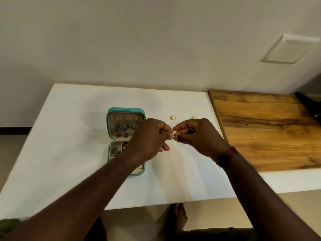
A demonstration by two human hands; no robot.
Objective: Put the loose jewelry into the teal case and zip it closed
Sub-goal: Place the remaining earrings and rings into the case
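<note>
The teal case (125, 110) lies open on the white table (69, 140), its lid part holding dark hanging earrings and its lower tray holding several small pieces. Just right of the case, my left hand (149, 138) and my right hand (198, 134) meet above the table and pinch one small gold piece (174, 133) between their fingertips. My left forearm covers much of the case's lower tray. Behind the hands, a gold ring (173, 117) lies on the table, and a second gold ring (193, 117) peeks out above my right hand.
A wooden board (264, 129) lies on the table's right part, beside my right hand. A dark object (309, 105) sits at the board's far right corner. The wall stands behind the table. My foot (180, 216) shows below the table's front edge.
</note>
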